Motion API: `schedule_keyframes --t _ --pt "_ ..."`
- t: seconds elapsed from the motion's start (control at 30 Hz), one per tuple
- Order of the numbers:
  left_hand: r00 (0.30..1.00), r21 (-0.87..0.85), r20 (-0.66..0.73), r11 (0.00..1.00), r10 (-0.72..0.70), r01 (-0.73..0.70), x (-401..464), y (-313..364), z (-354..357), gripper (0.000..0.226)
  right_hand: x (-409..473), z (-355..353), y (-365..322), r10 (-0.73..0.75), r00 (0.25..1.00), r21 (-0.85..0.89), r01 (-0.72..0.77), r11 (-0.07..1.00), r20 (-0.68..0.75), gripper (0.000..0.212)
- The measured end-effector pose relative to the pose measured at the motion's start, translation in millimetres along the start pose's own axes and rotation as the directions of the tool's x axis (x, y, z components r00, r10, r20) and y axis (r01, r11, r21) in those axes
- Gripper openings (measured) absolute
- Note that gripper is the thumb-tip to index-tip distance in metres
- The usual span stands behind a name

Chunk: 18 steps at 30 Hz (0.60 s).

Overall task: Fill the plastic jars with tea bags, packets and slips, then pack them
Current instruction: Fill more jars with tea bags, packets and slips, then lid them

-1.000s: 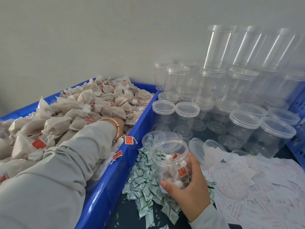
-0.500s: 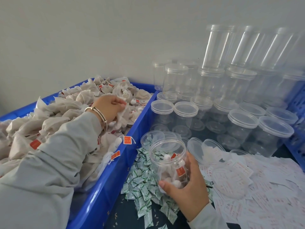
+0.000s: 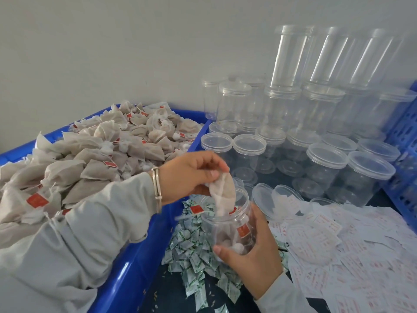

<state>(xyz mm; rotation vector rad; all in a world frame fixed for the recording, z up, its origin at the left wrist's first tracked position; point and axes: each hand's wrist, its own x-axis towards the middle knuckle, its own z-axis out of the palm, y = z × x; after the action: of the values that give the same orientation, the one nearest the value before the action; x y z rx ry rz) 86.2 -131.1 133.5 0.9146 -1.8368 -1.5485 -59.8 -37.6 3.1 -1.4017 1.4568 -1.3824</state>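
Observation:
My right hand (image 3: pixel 252 258) grips an open clear plastic jar (image 3: pixel 228 229) with a few tea bags inside. My left hand (image 3: pixel 189 175) pinches a tea bag (image 3: pixel 222 195) that hangs over the jar's mouth, its lower end inside the rim and its red tag (image 3: pixel 195 209) dangling to the left. A blue bin (image 3: pixel 135 256) on the left is heaped with tea bags (image 3: pixel 94 154). Green-and-white packets (image 3: pixel 191 256) lie in a pile under the jar. White slips with red print (image 3: pixel 338 256) cover the table on the right.
Many empty lidded clear jars (image 3: pixel 327 168) stand in rows behind, with taller stacked jars (image 3: pixel 293 55) against the grey wall. Loose lids (image 3: pixel 270 199) lie beside the held jar. A blue crate (image 3: pixel 406 154) stands at the right edge.
My left hand has lifted out of the bin with a tea bag and moved right, over the mouth of the jar. The right hand still holds the jar in the same place.

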Motion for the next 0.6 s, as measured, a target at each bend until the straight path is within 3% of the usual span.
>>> schedule_keyframes --t 0.07,0.13,0.3,0.4,0.5,0.6 --pt "0.996 0.380 0.071 0.922 0.051 -0.074 -1 -5 4 0.033 0 1 -1 -0.004 1.000 0.000 0.004 1.000 -0.009 0.095" --pt "0.991 0.647 0.105 0.750 0.088 -0.135 -2 -7 9 0.038 1 1 -1 -0.006 1.000 0.003 0.006 1.000 -0.006 0.096" --pt "0.992 0.689 0.046 0.715 0.118 -0.117 -5 -1 13 0.038 1 -1 1 -0.023 1.000 0.017 0.023 1.000 -0.001 0.094" --pt "0.981 0.708 -0.101 0.705 0.165 -0.045 -2 4 -7 0.040 1 -2 5 -0.048 0.999 -0.013 0.048 0.999 0.003 0.094" --pt "0.923 0.702 -0.346 0.699 0.167 0.136 3 5 -43 0.029 1 -2 6 -0.052 0.999 -0.017 0.053 0.998 0.010 0.092" --pt "0.876 0.771 -0.473 0.525 0.095 0.359 9 -5 -74 0.020 1 -3 7 -0.050 0.999 -0.017 0.051 0.999 0.018 0.093"
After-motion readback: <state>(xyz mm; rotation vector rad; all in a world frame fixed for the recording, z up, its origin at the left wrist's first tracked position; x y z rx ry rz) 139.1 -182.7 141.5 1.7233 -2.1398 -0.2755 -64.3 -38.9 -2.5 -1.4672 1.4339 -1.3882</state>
